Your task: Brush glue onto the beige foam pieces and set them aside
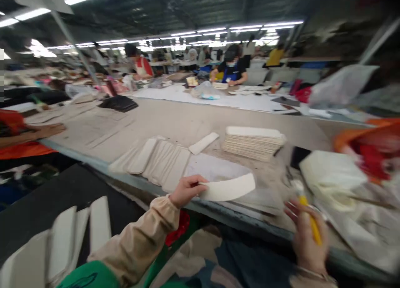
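My left hand (189, 190) pinches one end of a long off-white strip (230, 188) with a rounded edge, holding it over the table's near edge. Its free end points right and curves slightly. In my right hand (308, 234) is a brush (314, 229) with a yellow handle, its pale head pointing away from me, beside a white plastic bag (334, 175). A fanned row of similar strips (159, 161) lies left of centre, beyond my left hand. A neat stack of strips (253, 143) stands further back, with a single strip (204, 143) to its left.
More pale strips (64, 240) lie on a black surface (34, 204) at lower left. A dark stack of pieces (118, 103) sits at the far left of the table (175, 115). Orange and red material (371, 150) is at right. Co-workers (231, 69) sit across the room.
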`<state>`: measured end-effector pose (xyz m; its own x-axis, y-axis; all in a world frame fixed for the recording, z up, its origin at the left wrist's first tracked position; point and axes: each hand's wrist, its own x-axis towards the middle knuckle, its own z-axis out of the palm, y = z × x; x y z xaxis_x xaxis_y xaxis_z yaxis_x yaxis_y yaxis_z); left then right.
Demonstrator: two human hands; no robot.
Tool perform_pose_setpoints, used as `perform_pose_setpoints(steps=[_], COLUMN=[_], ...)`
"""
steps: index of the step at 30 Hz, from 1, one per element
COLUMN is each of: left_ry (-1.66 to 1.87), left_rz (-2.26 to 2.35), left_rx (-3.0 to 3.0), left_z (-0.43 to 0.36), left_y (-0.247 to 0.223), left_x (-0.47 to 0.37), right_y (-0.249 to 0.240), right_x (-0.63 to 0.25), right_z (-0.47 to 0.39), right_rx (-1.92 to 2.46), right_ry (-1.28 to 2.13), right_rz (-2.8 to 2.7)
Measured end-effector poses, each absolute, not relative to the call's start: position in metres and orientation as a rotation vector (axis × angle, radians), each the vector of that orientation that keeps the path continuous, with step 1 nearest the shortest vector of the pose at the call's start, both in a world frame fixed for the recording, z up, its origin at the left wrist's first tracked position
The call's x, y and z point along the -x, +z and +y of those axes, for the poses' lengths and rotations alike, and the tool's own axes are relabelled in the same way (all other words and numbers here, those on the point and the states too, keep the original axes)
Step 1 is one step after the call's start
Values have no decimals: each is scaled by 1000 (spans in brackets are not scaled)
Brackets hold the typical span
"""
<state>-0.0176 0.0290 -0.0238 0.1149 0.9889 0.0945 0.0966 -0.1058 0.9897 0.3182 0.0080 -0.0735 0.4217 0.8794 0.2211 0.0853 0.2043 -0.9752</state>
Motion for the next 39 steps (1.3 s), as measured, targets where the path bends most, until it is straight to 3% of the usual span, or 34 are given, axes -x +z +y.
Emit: perform_pose_setpoints(steps=[5,12,24,39], left_ry=[931,885,760,582], left_rz=[1233,1339,1696,1787], left_rx=[-1182,-1184,-1756,-2042], left_z=[8,14,89,96], left_y=[-45,-62,-70,-90], left_x=[-19,-30,-42,-38], right_y=[-82,-84,-93,-120], right_x=[-325,-323,-331,-326], right_z=[10,12,63,82], right_rx=[1097,1232,1618,1750], right_ry=[990,812,336,190], right_rz=[-982,-1107,-1272,-1531])
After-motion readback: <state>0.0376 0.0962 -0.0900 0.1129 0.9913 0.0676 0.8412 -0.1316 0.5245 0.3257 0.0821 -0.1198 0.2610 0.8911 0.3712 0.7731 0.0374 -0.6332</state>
